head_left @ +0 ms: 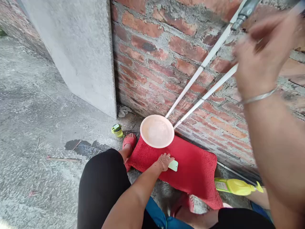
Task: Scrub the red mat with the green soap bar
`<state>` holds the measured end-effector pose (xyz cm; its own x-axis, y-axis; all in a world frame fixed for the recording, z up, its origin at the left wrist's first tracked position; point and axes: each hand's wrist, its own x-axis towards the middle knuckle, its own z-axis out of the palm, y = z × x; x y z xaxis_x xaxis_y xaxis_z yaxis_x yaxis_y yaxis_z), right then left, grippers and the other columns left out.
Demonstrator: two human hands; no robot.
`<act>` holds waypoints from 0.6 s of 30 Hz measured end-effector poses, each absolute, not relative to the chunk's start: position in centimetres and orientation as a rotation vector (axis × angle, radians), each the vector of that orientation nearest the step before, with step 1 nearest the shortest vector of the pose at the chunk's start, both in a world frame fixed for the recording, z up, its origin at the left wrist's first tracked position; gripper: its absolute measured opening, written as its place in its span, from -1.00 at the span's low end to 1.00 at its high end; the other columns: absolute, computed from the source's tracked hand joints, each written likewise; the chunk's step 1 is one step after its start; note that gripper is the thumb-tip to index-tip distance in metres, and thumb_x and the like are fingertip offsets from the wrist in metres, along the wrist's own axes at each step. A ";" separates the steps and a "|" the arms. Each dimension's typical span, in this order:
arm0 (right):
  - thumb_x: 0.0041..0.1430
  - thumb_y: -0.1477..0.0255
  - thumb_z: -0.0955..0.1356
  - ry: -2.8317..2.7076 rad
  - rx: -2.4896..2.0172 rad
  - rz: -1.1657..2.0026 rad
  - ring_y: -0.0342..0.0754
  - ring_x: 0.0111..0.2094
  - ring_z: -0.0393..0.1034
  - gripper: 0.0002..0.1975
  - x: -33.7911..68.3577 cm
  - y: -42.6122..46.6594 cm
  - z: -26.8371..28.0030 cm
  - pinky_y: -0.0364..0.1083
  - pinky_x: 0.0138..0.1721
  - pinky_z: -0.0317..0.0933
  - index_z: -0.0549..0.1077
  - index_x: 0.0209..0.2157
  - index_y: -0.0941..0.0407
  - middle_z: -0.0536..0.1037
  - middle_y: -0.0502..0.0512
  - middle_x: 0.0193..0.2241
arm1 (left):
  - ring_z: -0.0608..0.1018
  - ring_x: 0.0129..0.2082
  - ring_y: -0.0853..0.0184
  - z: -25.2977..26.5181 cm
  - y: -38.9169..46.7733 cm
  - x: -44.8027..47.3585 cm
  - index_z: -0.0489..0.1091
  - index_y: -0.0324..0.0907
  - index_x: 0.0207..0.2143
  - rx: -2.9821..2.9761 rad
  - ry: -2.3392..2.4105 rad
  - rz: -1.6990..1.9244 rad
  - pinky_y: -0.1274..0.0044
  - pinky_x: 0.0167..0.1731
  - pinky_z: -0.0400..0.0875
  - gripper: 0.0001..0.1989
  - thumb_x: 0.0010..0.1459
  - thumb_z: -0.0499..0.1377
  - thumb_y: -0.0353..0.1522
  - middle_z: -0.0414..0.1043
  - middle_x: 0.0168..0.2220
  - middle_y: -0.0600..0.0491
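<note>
My left hand rests on a red mat, its fingers closed over a pale green, flat plastic piece with a rounded end. The hand covers the rest of that piece, so its exact kind does not show. My right hand is raised in front of the brick wall, close to a grey tap. Motion smears its fingers, and I cannot tell whether they touch anything. A pale pink basin with what looks like water in it stands at the mat's far edge.
Two white pipes run down the brick wall. A yellow pump bottle lies right of the mat. Left of the basin are a small yellow-green container and my sandalled foot. A concrete slab stands farther back.
</note>
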<state>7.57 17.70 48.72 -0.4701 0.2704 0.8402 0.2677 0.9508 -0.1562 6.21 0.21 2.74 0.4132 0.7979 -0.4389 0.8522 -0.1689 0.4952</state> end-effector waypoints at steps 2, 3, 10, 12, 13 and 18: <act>0.30 0.36 0.22 -2.093 -0.695 -0.092 -0.26 -0.24 0.27 -0.74 10.4 13.6 41.5 -0.19 -0.16 0.15 0.39 -0.14 0.25 0.40 0.04 -0.27 | 0.13 0.31 0.00 2.6 0.4 5.9 -0.06 -0.02 0.34 1.993 1.331 -0.098 0.23 0.19 0.18 -0.03 -0.12 0.24 -0.48 -0.03 0.35 -0.12; 0.30 0.38 0.23 -2.197 -0.805 -0.043 -0.24 -0.28 0.28 -0.80 12.2 11.8 37.3 -0.18 -0.19 0.18 0.40 -0.22 0.20 0.41 0.04 -0.31 | 0.11 0.32 0.01 2.5 0.5 5.9 -0.08 -0.03 0.35 1.989 1.319 -0.105 0.24 0.19 0.17 -0.03 -0.11 0.23 -0.48 -0.05 0.36 -0.11; 0.13 0.47 0.31 -2.734 -1.881 0.621 -0.04 -0.05 0.35 -0.73 24.5 3.0 11.0 -0.07 -0.01 0.18 0.41 -0.09 0.09 0.43 0.13 -0.05 | 0.04 0.33 -0.10 5.1 0.5 6.0 0.00 0.04 0.32 1.985 1.452 -0.372 0.08 0.15 0.19 -0.05 -0.12 0.27 -0.46 -0.16 0.39 -0.12; 0.10 0.41 0.34 -2.714 -1.941 0.677 0.03 0.11 0.25 -0.64 25.1 1.4 7.9 -0.03 0.07 0.12 0.39 -0.02 0.08 0.32 0.17 0.13 | 0.21 0.25 -0.03 7.2 1.1 5.0 0.23 -0.02 0.21 2.057 1.450 -0.388 0.14 0.11 0.25 -0.31 -0.03 0.22 -0.43 0.06 0.30 -0.15; 0.09 0.39 0.36 -2.718 -1.928 0.693 0.07 0.18 0.17 -0.59 24.8 0.9 7.0 0.00 0.12 0.08 0.38 0.01 0.07 0.24 0.17 0.20 | 0.29 0.19 0.02 8.2 1.6 4.3 0.31 -0.05 0.14 2.097 1.470 -0.364 0.18 0.09 0.29 -0.45 0.04 0.17 -0.43 0.17 0.23 -0.15; -0.01 0.36 0.43 -2.806 -1.832 0.861 0.12 0.28 0.03 -0.43 21.4 1.3 5.4 0.11 0.21 -0.08 0.33 0.08 0.04 0.12 0.13 0.30 | 0.36 0.12 0.14 11.6 5.2 -1.1 0.32 -0.10 0.13 1.986 1.939 -0.222 0.30 0.07 0.32 -0.58 0.24 -0.03 -0.38 0.23 0.15 -0.16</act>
